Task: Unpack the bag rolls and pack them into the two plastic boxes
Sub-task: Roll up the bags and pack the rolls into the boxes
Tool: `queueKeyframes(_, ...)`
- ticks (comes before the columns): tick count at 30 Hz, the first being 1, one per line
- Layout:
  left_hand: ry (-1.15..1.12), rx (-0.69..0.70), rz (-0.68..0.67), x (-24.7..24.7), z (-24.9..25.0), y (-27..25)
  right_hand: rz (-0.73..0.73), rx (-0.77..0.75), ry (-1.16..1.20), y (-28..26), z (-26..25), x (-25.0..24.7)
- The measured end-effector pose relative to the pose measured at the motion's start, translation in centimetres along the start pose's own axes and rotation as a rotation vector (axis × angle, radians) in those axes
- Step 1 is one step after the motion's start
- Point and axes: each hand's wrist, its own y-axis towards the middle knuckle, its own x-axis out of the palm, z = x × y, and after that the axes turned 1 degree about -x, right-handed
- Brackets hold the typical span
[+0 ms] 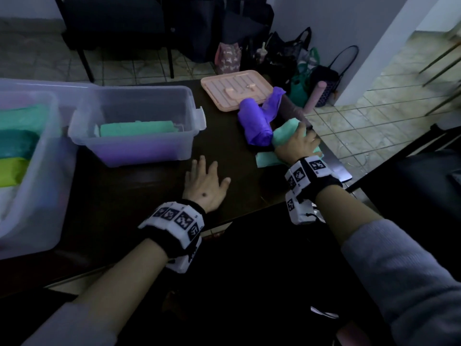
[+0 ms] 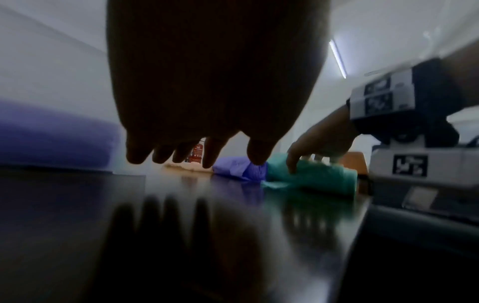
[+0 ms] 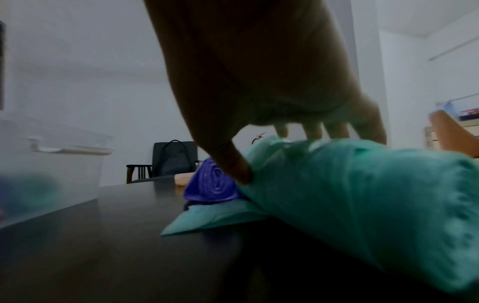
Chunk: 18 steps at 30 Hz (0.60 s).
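The right hand (image 1: 298,143) lies over the teal bag roll (image 3: 362,194) near the table's right edge, fingers curled across its top and thumb pressed into its near side, so it grips the roll. The left hand (image 1: 205,184) rests flat on the dark table (image 1: 139,196), fingers spread, holding nothing. A purple roll (image 1: 254,123) touches the teal one on its left. The roll looks light, soft and slick (thin film that dents under the thumb), with a loose flap trailing beneath it; best gripped around the middle, flap tucked in. 2 clear boxes (image 1: 139,128) sit to the left, the nearer partly filled
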Motion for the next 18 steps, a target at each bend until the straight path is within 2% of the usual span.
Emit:
queueKeyframes(3, 0.154, -0.039, -0.139, 0.6, -0.1, 0.5, -0.187, 0.020, -0.074, 0.3, 1.2, 0.3)
queueKeyframes(6, 0.213, -0.044, -0.215, 0.7, -0.2, 0.6, -0.228, -0.039, -0.176, -0.2, 1.7, 0.3)
queueKeyframes(11, 0.210, -0.041, -0.229, 0.5, -0.5, 0.5, -0.222, -0.019, -0.218, -2.2, 1.3, 1.4)
queueKeyframes(18, 0.193, -0.023, -0.206, 0.8, -0.8, 0.6, -0.433, -0.110, -0.210, -5.8, 0.5, 0.9)
